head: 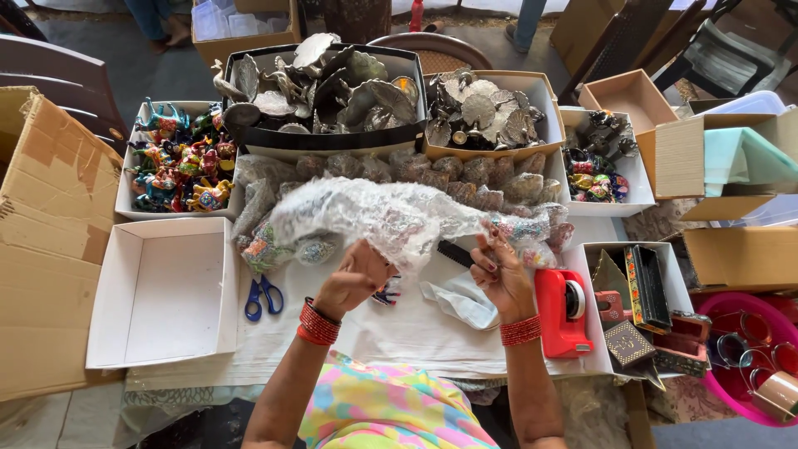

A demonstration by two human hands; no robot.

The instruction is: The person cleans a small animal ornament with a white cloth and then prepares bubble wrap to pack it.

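A long crumpled sheet of clear bubble wrap (pixel 374 212) stretches across the middle of the white-covered table (pixel 399 333). My left hand (pixel 356 278) grips its lower edge from beneath, with a small colourful painted figure (pixel 387 293) just to its right. My right hand (pixel 499 270) pinches the sheet's right end, close to a bubble-wrapped painted item (pixel 525 226). Both wrists wear red bangles.
An empty white box (pixel 162 291) and blue scissors (pixel 263 297) lie left. A red tape dispenser (pixel 561 312) stands right, beside a box of ornate painted boxes (pixel 648 291). Trays of painted figurines (pixel 179 162) and metal ornaments (pixel 324 87) line the back. Cardboard box (pixel 50 241) at far left.
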